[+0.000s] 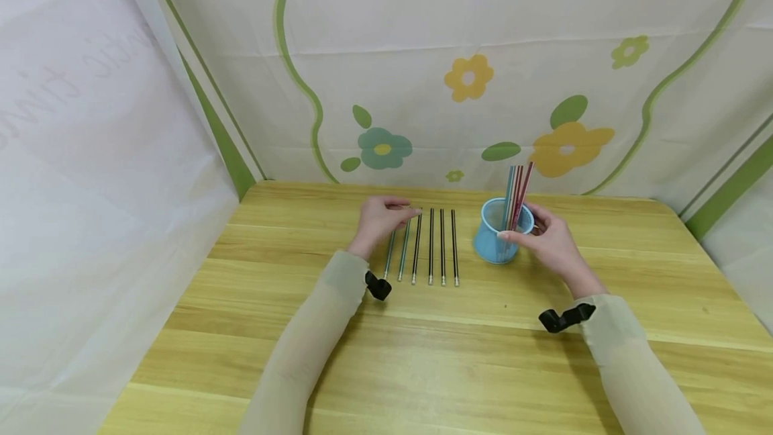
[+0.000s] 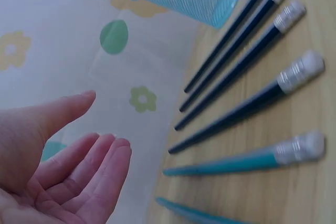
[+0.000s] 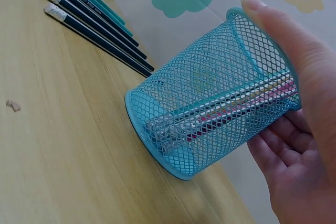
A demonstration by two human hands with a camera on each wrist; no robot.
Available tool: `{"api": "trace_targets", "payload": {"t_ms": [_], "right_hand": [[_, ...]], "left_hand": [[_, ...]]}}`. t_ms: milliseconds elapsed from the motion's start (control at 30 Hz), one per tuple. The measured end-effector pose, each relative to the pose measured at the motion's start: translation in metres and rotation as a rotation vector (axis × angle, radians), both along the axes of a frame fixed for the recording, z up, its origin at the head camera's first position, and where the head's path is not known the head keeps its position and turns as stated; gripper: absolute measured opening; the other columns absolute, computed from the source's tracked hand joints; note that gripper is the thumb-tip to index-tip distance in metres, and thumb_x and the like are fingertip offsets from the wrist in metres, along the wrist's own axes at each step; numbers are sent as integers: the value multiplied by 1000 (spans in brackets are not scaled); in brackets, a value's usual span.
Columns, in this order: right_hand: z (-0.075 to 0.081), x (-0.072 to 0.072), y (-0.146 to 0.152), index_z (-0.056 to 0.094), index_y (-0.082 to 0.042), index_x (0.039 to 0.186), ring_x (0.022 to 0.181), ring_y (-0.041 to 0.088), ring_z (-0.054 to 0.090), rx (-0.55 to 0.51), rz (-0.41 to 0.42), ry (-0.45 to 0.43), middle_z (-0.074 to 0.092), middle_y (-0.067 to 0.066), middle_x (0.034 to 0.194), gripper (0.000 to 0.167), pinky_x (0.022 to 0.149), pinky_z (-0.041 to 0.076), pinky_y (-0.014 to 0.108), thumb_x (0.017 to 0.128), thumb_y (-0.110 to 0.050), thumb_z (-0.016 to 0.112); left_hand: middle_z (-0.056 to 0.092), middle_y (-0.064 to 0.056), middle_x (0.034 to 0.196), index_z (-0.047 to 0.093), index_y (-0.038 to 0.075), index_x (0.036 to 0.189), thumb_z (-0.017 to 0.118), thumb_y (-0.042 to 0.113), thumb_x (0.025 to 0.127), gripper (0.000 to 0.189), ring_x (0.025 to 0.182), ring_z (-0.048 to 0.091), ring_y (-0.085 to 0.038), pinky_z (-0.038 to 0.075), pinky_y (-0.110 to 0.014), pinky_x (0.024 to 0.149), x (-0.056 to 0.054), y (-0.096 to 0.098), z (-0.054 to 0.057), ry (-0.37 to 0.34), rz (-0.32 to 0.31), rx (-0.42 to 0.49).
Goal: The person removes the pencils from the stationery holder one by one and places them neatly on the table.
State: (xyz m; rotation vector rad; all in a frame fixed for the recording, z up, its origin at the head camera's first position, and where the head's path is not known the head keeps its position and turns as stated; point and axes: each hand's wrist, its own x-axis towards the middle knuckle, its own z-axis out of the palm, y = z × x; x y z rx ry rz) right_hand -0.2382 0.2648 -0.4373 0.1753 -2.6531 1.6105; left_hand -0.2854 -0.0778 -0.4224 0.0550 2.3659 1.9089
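Note:
My right hand (image 1: 552,242) holds a light blue mesh pencil cup (image 1: 488,247) by its upper part, thumb at the near side of the rim. Inside the cup, pencils (image 3: 239,106) in red, pink and blue-green stand with their eraser ends down. Left of it, several black pencils (image 1: 443,247) and two teal pencils (image 1: 404,254) lie side by side, erasers toward me. Over the far ends of the leftmost pencils hovers my left hand (image 1: 380,219), its thumb apart from the loosely bent fingers. Nothing shows between them in the left wrist view (image 2: 68,166).
A wooden table (image 1: 423,354) bears everything. Behind its far edge hangs a pale cloth (image 1: 392,86) printed with flowers, and more cloth closes off both sides. A tiny brown scrap (image 3: 13,105) lies on the tabletop.

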Motion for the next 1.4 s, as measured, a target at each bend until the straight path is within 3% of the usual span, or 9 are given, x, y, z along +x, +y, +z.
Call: {"api": "trace_targets", "payload": {"t_ms": [100, 333, 667, 833, 1067, 1400], "right_hand": [[1, 0, 0, 34, -4, 158, 125, 32, 53, -5, -1, -4, 50, 20, 146, 89, 88, 47, 9, 89, -35, 82], [3, 1, -1, 34, -5, 158, 125, 32, 52, -19, -2, -12, 49, 21, 147, 89, 88, 46, 10, 89, -32, 83], [-1, -2, -1, 36, -5, 157, 122, 31, 55, -3, 1, 7, 51, 19, 145, 88, 86, 48, 10, 89, -35, 82], [0, -2, 0, 37, -4, 156, 121, 30, 55, -9, 8, 0, 53, 19, 143, 87, 86, 48, 10, 89, -35, 82], [0, 0, 1, 45, -1, 151, 114, 15, 58, -32, 13, -22, 56, 19, 138, 77, 87, 49, 10, 91, -34, 80], [-2, 0, 0, 44, 1, 151, 117, 23, 58, -44, 16, -24, 55, 20, 139, 77, 86, 49, 10, 92, -34, 79]], "left_hand": [[74, -5, 105, 74, 5, 118, 85, 26, 87, 39, 100, 70, -32, 59, -47, 89, 2, 9, 7, 33, -17, -25], [74, 1, 112, 76, 14, 119, 85, 33, 87, 38, 100, 68, -11, 56, -31, 88, 5, 34, 20, 147, -54, -84], [74, 12, 98, 76, 17, 119, 85, 30, 87, 36, 91, 68, -6, 57, -27, 83, 1, 69, 30, 230, -161, -32], [75, 10, 98, 76, 15, 120, 84, 27, 88, 35, 90, 69, -6, 57, -25, 82, -2, 82, 33, 252, -174, -7], [74, 12, 98, 76, 17, 120, 84, 31, 87, 37, 91, 67, -4, 57, -23, 81, -7, 99, 37, 253, -184, -8], [73, 12, 100, 76, 17, 119, 86, 32, 85, 39, 91, 66, -1, 56, -21, 79, -14, 125, 35, 237, -179, -26]]}}
